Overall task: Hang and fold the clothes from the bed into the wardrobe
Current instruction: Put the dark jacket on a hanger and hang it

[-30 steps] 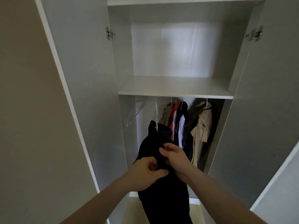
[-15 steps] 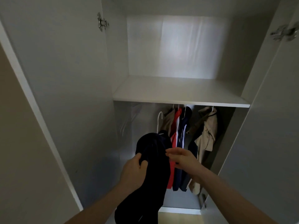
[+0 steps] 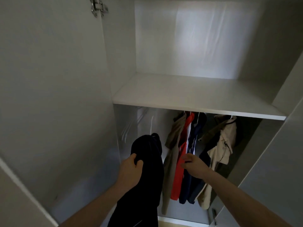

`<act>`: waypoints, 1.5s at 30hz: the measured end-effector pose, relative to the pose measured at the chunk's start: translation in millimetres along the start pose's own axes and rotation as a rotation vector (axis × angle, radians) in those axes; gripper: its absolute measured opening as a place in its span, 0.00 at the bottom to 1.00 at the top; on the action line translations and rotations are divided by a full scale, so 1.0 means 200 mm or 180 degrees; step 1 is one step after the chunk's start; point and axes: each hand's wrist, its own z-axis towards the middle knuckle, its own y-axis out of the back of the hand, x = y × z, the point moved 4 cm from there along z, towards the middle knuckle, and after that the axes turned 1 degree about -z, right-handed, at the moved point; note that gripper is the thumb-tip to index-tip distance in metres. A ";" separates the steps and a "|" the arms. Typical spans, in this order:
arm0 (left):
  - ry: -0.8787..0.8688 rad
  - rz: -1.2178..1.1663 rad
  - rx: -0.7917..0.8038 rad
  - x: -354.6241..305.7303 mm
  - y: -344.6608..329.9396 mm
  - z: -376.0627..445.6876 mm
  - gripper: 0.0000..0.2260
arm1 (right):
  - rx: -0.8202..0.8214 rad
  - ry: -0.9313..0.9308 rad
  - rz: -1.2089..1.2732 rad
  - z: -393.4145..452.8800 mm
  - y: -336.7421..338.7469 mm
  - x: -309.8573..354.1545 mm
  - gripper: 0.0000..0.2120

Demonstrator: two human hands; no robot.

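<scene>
Dark navy garment (image 3: 147,174), draped long and limp on a white hanger (image 3: 151,126), hangs at the wardrobe (image 3: 196,95) opening, left of the hung clothes (image 3: 188,153). Left hand (image 3: 131,171) grips its upper fold; right hand (image 3: 193,166) hovers beside it, fingers loosely curled, holding nothing.

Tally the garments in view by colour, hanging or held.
Black, held by the left hand: 1
Olive/khaki: 1
Red: 1
Navy: 1
Beige: 1
Total: 5
The dark folds between them may hide more.
</scene>
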 end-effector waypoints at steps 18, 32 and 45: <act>-0.0281 -0.0033 -0.0279 -0.26 -0.37 0.77 0.08 | -0.0062 0.0125 -0.0091 0.53 0.26 0.04 0.13; -0.0510 0.0276 -0.0039 -0.29 -0.66 1.34 0.14 | -0.0478 0.0183 -0.0185 0.83 0.32 0.00 0.14; -0.0792 0.0152 0.0137 -0.28 -0.95 1.47 0.20 | -0.0539 -0.0108 0.0027 0.86 0.38 -0.11 0.25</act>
